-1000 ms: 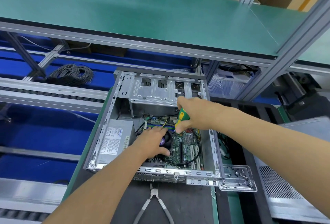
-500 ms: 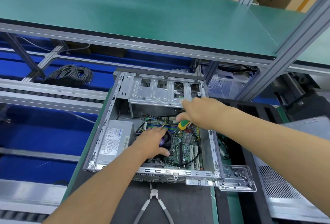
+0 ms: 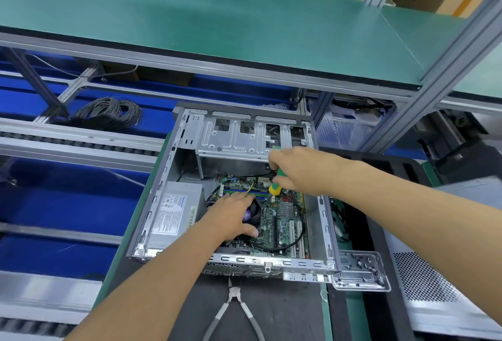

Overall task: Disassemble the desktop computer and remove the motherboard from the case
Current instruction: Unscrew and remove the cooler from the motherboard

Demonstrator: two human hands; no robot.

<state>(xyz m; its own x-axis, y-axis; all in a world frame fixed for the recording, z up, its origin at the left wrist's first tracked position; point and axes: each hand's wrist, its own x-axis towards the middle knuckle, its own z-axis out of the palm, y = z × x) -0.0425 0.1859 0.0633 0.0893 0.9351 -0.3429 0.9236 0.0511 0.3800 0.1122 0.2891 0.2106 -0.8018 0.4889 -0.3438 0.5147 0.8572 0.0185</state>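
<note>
An open silver computer case lies on the bench with its side off. Inside sits the green motherboard, with a black CPU fan and a grey power supply at the left. My left hand rests on the fan, fingers spread over it. My right hand grips a green and yellow screwdriver near the drive cage, with its yellow butt pointing down toward the board. The screwdriver's tip is hidden by my hand.
Grey-handled pliers lie on the mat in front of the case. A metal bracket tray with screws sits at the case's right corner, a perforated side panel beyond it. A coil of cable lies at the left. A green shelf overhangs.
My right hand has lifted and turned the screwdriver, so its handle now points down and the hand sits nearer the drive cage. My left hand has stayed on the fan.
</note>
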